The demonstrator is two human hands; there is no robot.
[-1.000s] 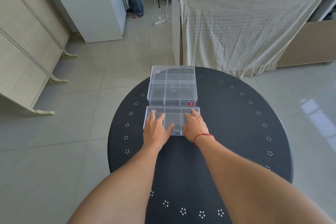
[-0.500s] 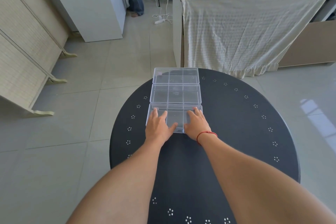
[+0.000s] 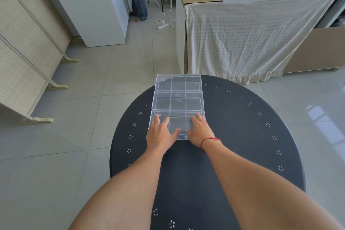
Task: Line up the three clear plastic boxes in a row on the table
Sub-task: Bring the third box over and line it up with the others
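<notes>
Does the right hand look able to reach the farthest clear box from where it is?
Probably yes. The right hand lies flat on the nearest box, and nothing stands above the middle box to block the farthest box.

Table right half: the dark round table is lying bare to the right of the boxes, giving a hand open room.
Table left side: a narrower bare strip is running between the boxes and the rim.
Near side: both forearms are crossing the bare top.
Row of boxes: the near box, middle box and far box are sitting edge to edge, leaving no gap between.
Near box top: the left hand and right hand are lying flat on it, covering both ends.
Far edge: the far box is sitting at the rim, with the draped cloth hanging close behind.
</notes>
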